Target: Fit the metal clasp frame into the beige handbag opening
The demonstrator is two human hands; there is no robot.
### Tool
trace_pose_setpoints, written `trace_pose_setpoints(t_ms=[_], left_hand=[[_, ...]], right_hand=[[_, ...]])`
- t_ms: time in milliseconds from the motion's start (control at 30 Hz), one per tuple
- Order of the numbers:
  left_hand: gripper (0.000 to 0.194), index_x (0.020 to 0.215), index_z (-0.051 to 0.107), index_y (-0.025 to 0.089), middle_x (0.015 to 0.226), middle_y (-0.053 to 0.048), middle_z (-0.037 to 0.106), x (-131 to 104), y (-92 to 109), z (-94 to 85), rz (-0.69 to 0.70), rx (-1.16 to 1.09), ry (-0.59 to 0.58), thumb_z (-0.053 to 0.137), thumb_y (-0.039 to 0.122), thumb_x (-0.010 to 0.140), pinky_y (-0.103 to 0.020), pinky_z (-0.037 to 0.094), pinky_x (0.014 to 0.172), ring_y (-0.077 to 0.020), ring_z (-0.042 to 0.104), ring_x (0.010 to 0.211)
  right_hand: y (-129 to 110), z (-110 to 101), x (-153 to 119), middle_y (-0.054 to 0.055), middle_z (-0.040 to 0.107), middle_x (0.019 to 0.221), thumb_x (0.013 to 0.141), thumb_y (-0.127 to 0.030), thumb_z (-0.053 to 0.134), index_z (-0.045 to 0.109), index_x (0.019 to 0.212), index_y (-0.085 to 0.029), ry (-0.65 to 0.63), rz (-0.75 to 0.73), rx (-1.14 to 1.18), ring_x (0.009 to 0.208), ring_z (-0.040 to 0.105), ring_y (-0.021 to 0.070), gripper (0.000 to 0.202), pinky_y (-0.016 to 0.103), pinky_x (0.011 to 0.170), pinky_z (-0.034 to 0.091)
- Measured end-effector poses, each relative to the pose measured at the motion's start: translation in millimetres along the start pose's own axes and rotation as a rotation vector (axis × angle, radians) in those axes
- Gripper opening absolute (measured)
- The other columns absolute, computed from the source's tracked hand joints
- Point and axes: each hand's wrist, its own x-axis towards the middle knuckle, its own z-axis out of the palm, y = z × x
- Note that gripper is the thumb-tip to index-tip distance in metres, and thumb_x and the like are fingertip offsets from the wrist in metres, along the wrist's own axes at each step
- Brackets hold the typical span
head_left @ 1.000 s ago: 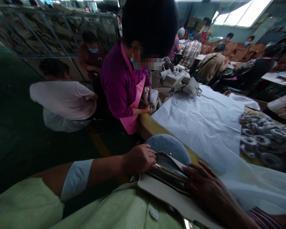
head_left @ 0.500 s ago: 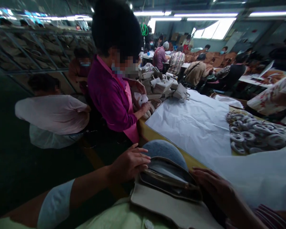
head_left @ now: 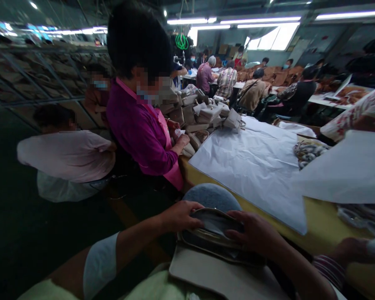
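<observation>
Since the earlier frame your right hand (head_left: 253, 233) has slid from the side of the handbag (head_left: 218, 258) up onto its open mouth, and a loose white sheet (head_left: 346, 171) has swung in over the far side of the table, covering most of the pile of grey rings (head_left: 309, 151).

You have the handbag against your body, just this side of the yellow table edge (head_left: 318, 216), with a round blue-grey cushion (head_left: 211, 196) directly behind it. Your left hand (head_left: 181, 214) curls over the left end of the bag's mouth, fingers bent and pinching the metal-edged rim. Your right hand lies on the right half of the opening, fingers bent down over the rim; whether they reach inside is hidden by the hand itself. Between your hands the mouth gapes and pale lining shows.

I judge that the bag will handle as a light, soft thing with one stiff part. The beige body looks like pliable leather or imitation that folds and sags, while the rim looks rigid. Take it by that rim near both ends, as you do now, and the opening should hold its shape; gripped by the flap, it would likely buckle. The smooth surface may slip and mark, so keep your nails off it.

Beyond the cushion, a person in a purple top with a pink apron (head_left: 140, 129) works at a heap of pale bags (head_left: 206, 112).
</observation>
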Motion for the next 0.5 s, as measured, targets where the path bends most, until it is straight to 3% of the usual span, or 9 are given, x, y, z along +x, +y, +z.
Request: trace_pose_setpoints(t_ms=[100,167,367,500], left_hand=[[0.055,0.136,0.074,0.021,0.124,-0.004,0.078,1,6,2.3,0.023,0.095,0.052,0.077,0.029,0.082,-0.03,0.054,0.095,-0.0268,0.072,0.113],[0.048,0.134,0.075,0.023,0.125,-0.004,0.078,1,12,3.0,0.017,0.254,0.092,0.075,0.028,0.086,-0.032,0.052,0.1,-0.0272,0.072,0.116],[0.027,0.115,0.08,0.019,0.113,-0.01,0.08,9,31,8.8,-0.088,0.68,0.097,0.06,0.025,0.099,-0.038,0.055,0.097,-0.0316,0.075,0.11],[0.028,0.108,0.082,0.016,0.109,-0.012,0.08,13,34,6.4,-0.107,0.756,0.088,0.055,0.021,0.101,-0.037,0.055,0.094,-0.0305,0.075,0.108]], right_hand=[[-7,-2,3,0.012,0.072,0.141,0.083,-0.054,0.075,0.067,0.143,-0.022,-0.047,0.027,0.002,0.126,0.069,0.0357,0.067,0.05,0.107,0.054],[-9,-3,5,0.012,0.073,0.138,0.084,-0.055,0.075,0.068,0.141,-0.023,-0.043,0.02,-0.023,0.123,0.07,0.036,0.066,0.051,0.104,0.055],[-12,-2,14,0.013,0.072,0.14,0.092,-0.042,0.068,0.065,0.145,-0.018,-0.055,-0.14,-0.044,0.128,0.068,0.0342,0.058,0.051,0.11,0.053],[-14,1,16,0.012,0.076,0.133,0.091,-0.034,0.068,0.068,0.143,-0.02,-0.068,-0.173,-0.088,0.121,0.072,0.0364,0.053,0.053,0.104,0.056]])
